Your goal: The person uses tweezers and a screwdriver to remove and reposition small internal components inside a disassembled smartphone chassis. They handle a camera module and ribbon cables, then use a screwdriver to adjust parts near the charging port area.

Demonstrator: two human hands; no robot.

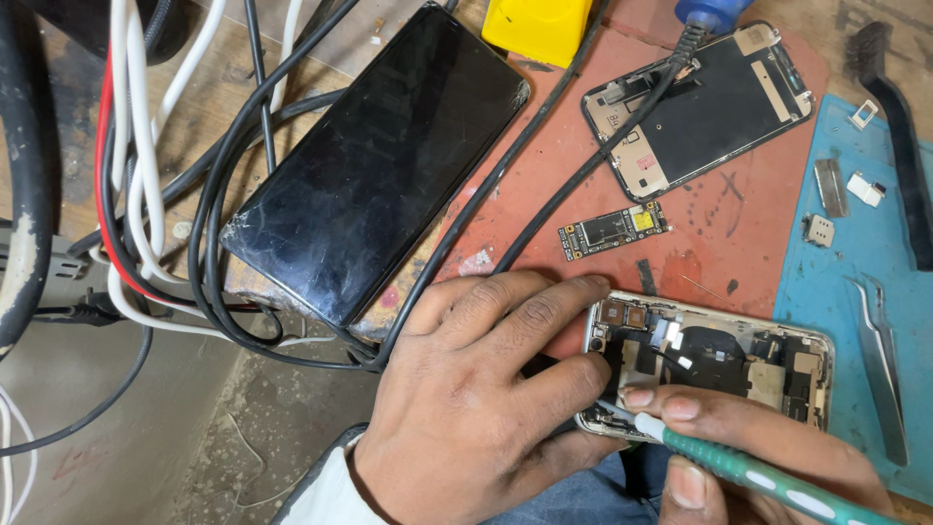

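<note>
Hands point(544, 408) on opened phone point(719, 360); screwdriver point(768, 481)

- A black tablet point(379, 160) is laid upon tangled cables point(146, 194).
- A detached screen point(702, 107) and small circuit board point(614, 229) are placed on the red mat point(583, 185).
- Tweezers point(882, 365) are rested on the blue mat point(855, 272).

Workbench point(58, 389) carries red mat point(719, 224) and blue mat point(855, 292).

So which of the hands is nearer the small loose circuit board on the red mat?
Left. The left hand lies just below the circuit board; the right hand, holding a green screwdriver, is farther down.
</note>
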